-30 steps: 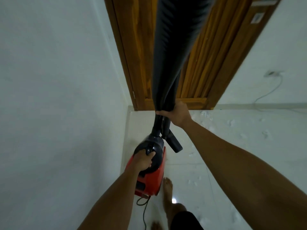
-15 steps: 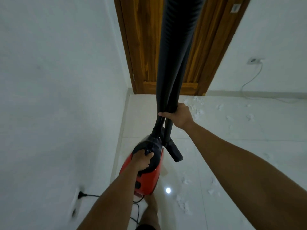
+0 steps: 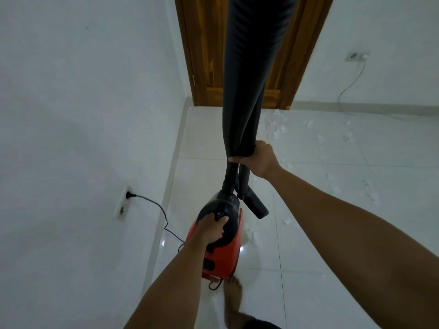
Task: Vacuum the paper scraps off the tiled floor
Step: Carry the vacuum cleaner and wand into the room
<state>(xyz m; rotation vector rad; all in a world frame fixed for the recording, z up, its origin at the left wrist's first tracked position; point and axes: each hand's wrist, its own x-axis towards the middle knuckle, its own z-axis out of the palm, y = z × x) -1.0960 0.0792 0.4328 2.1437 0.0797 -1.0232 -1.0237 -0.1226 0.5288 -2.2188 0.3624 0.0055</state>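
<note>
I carry a red and black vacuum cleaner [image 3: 223, 255] above the white tiled floor [image 3: 332, 233]. My left hand [image 3: 212, 227] grips the black handle on top of it. My right hand [image 3: 260, 160] grips the doubled black hose [image 3: 247, 79], which loops up past the camera. A black nozzle [image 3: 255, 204] hangs beside the vacuum's body. White paper scraps [image 3: 278, 129] lie scattered over the floor near the door and to the right, and more paper scraps [image 3: 250, 235] lie just right of the vacuum.
A white wall [image 3: 83, 115] runs along the left, with a socket [image 3: 124, 201] and the vacuum's black cord [image 3: 159, 210] plugged in. A wooden door [image 3: 209, 55] stands ahead. A second socket [image 3: 355, 57] with a white cable is on the far wall. My bare foot [image 3: 234, 295] is below the vacuum.
The view has tilted down and pulled back from the door. The wall socket and plugged cord on the left have come fully into view. Both hands keep their grips.
</note>
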